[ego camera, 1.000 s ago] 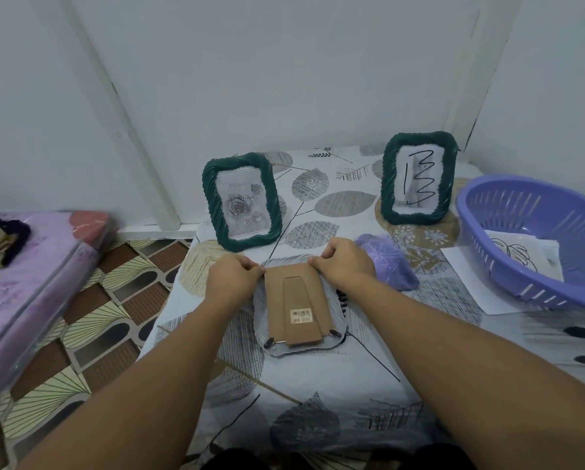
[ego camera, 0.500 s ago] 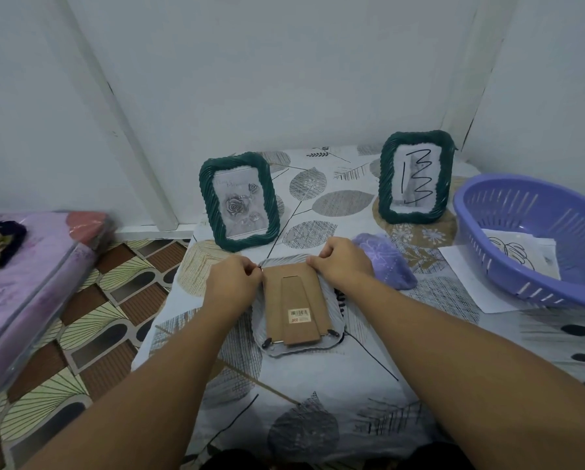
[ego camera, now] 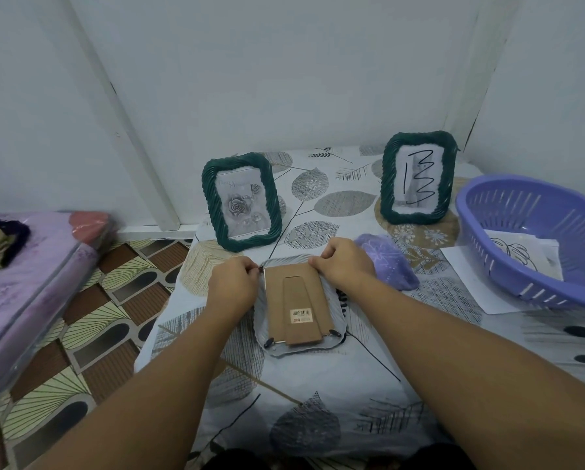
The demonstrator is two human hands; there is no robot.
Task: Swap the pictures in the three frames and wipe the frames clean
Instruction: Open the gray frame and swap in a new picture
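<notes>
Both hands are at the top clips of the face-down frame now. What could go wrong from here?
1. The face-down frame lies on its front; pressing while the left hand and right hand work the top clips could scratch or crack it.
2. The brown backing board is held by two bottom clips too; prying the top alone might bend it.
3. The rose-picture frame stands close behind and could tip.

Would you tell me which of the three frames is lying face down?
The near frame between both hands, its brown cardboard back up. The rose frame and the scribble frame stand upright.
</notes>
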